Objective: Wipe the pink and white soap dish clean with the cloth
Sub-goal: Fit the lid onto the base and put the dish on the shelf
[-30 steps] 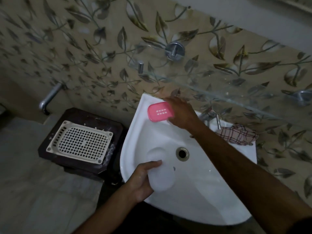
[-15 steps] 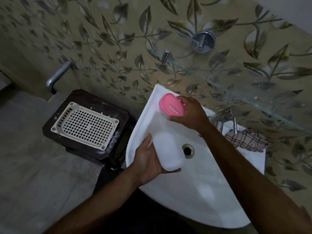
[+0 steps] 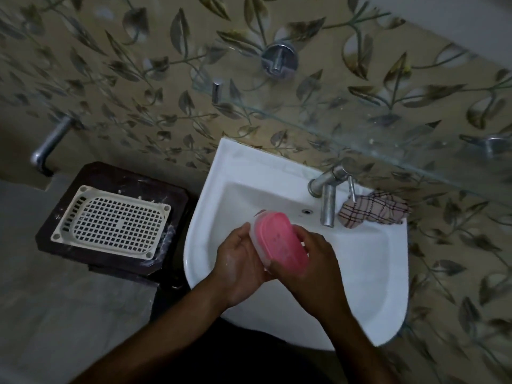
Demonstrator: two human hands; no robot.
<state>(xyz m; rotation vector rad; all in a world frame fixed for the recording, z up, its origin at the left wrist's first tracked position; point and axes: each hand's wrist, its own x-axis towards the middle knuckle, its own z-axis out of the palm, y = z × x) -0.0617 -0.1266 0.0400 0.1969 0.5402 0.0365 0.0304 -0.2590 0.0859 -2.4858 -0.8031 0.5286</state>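
The soap dish (image 3: 278, 241) has a pink part set in its white part, and I hold it tilted over the white sink (image 3: 368, 273). My left hand (image 3: 239, 261) grips the white part from the left and below. My right hand (image 3: 315, 261) grips the pink part from the right. The checked cloth (image 3: 374, 209) lies bunched on the sink's back right rim, beside the tap. Neither hand touches the cloth.
A metal tap (image 3: 327, 195) stands at the sink's back. A glass shelf (image 3: 360, 134) juts from the leaf-patterned wall above it. Left of the sink, a cream grid tray (image 3: 113, 220) sits on a dark stool (image 3: 116, 173). A metal pipe (image 3: 50, 145) sticks out at far left.
My right hand carried the pink part from the sink's back left corner down onto the white part in my left hand. Both parts are together now over the basin.
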